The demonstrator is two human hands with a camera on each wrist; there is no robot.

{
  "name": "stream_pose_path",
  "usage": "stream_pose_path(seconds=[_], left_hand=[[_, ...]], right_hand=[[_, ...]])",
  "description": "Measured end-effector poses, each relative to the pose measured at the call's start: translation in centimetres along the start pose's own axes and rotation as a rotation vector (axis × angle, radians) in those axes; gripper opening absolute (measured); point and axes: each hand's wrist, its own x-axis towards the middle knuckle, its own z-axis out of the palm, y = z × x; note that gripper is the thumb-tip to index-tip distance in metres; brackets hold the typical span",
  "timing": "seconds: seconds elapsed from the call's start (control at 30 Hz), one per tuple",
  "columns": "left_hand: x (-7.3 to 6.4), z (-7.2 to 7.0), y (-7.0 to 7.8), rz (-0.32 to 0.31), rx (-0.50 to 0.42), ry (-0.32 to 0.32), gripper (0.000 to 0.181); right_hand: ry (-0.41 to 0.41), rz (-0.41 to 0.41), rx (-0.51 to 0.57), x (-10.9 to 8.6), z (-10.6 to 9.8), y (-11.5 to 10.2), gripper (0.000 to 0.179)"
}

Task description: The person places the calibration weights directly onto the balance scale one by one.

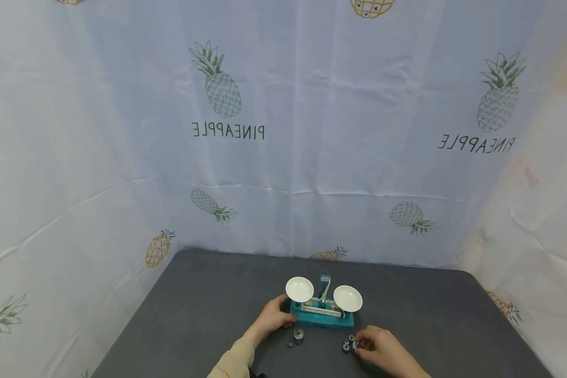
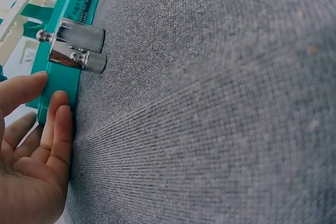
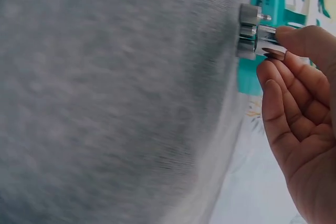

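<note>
Head: the balance scale (image 1: 322, 318) sits on the table (image 1: 212, 299), left hand (image 1: 272, 316) gripping its left end. Left wrist: the base (image 2: 64, 81) (probably light, stiff plastic) suits that hold. Right wrist: right hand (image 3: 307, 114) pinches a metal weight (image 3: 266, 40), likely slippery, best held by its sides.

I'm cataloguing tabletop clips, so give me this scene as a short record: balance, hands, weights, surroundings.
Balance: teal base, two white pans
Left hand: holds the base's left end
Right hand: pinches a metal weight
Beside it: three other weights
Left-side weights: one large weight, one small weight
Surface: dark grey table
Backdrop: pineapple-print fabric
</note>
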Motion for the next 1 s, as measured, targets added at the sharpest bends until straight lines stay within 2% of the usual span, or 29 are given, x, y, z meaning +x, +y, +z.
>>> stream_pose_path(seconds=[0.17, 0.27, 0.4, 0.43, 0.5, 0.73, 1.0], left_hand=[[0.5, -0.1, -0.7, -0.006, -0.012, 0.005, 0.063], [-0.2, -0.2, 0.3, -0.006, -0.014, 0.006, 0.061], [-1.3, -0.3, 2.0, -0.001, -0.005, 0.009, 0.059], [-1.3, -0.3, 2.0, 0.0, -0.005, 0.009, 0.059], [-1.0, -0.2, 1.6, -0.001, 0.004, 0.011, 0.059], [0.5, 0.0, -0.9, 0.0, 0.02, 0.006, 0.06], [0.8, -0.1, -1.3, -0.01, 0.003, 0.003, 0.062]], right_hand=[[0.054, -0.025, -0.031, 0.4, -0.9, -0.8, 0.01], [0.087, -0.056, -0.06, 0.5, -1.6, -1.5, 0.01], [0.114, -0.046, -0.101, 0.8, -2.5, -2.5, 0.009], [0.123, -0.04, -0.107, 0.8, -2.7, -2.7, 0.009], [0.143, -0.028, -0.111, 0.9, -3.0, -3.0, 0.009], [0.232, -0.072, -0.09, 1.6, -4.0, -3.3, 0.012], [0.27, -0.062, -0.055, 2.8, -4.5, -2.8, 0.014]])
